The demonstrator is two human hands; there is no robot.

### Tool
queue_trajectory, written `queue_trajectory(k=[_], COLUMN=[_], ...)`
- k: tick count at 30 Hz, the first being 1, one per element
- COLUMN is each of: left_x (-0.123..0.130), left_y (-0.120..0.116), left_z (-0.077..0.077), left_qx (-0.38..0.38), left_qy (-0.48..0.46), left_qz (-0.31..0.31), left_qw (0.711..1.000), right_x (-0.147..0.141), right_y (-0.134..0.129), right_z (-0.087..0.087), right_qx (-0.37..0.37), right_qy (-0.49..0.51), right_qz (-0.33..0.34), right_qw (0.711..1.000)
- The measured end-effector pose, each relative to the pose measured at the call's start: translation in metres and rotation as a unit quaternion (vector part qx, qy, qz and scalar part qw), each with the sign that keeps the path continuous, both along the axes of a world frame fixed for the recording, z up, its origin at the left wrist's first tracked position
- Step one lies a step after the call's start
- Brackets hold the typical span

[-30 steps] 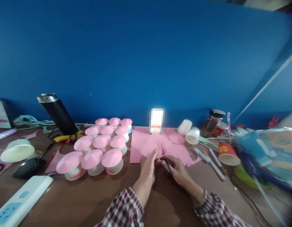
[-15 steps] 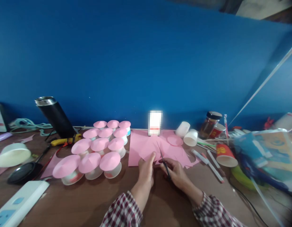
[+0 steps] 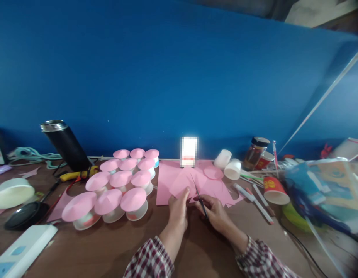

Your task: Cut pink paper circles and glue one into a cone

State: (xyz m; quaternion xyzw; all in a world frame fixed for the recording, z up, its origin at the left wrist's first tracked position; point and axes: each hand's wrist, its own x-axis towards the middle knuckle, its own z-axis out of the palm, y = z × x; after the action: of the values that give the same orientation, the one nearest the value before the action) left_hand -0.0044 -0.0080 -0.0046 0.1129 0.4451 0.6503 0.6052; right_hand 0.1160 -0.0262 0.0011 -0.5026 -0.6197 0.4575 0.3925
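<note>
My left hand pinches the lower edge of a piece of pink paper, its thumb lying on top. In my right hand is a dark pair of scissors, fingers closed around the handles. The slim blades point up and away across the pink paper; whether they are parted is hard to see. Under and behind the held piece lie larger pink sheets. A round pink disc rests on their right side.
To the left, several paper cups carry pink paper cones. A black flask, yellow-handled tool and white power strip lie farther left. White cups, markers, a jar and a red cup are on the right.
The view has shifted slightly, moving the desk items a little left and down. Both hands keep nearly the same pose, holding the paper and scissors.
</note>
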Motion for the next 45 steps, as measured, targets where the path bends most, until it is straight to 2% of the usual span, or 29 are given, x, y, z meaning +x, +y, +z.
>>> queue_trajectory(k=[5, 13, 18, 25, 32, 38, 45], left_x=[-0.0004, -0.0011, -0.0005, -0.0007, -0.0015, -0.0011, 0.0], left_y=[-0.0004, 0.0001, -0.0012, -0.0003, -0.001, 0.0, 0.0025], left_z=[-0.0009, -0.0014, 0.0045, -0.0003, 0.0049, 0.0034, -0.0012], left_qx=[0.023, -0.007, -0.002, 0.004, 0.002, 0.028, 0.014], left_qy=[0.009, 0.02, 0.009, 0.017, 0.018, -0.013, 0.003], left_qz=[-0.009, -0.004, -0.001, 0.001, 0.001, -0.007, -0.006], left_qw=[1.0, 1.0, 1.0, 1.0, 1.0, 0.999, 1.0], right_x=[0.0005, 0.001, 0.0012, 0.0005, 0.0015, 0.0025, 0.0014], right_y=[0.0007, 0.001, 0.0009, 0.0, 0.0007, 0.0007, 0.0011], right_z=[-0.0027, -0.0044, -0.0056, -0.0006, -0.0039, -0.0044, -0.0044], right_qx=[0.014, 0.028, 0.026, 0.014, 0.002, -0.007, -0.009], right_qy=[-0.005, -0.012, -0.01, -0.002, -0.003, -0.003, 0.002], right_qz=[0.009, 0.003, -0.001, 0.006, -0.003, 0.0, 0.003], right_qw=[1.0, 1.0, 1.0, 1.0, 1.0, 1.0, 1.0])
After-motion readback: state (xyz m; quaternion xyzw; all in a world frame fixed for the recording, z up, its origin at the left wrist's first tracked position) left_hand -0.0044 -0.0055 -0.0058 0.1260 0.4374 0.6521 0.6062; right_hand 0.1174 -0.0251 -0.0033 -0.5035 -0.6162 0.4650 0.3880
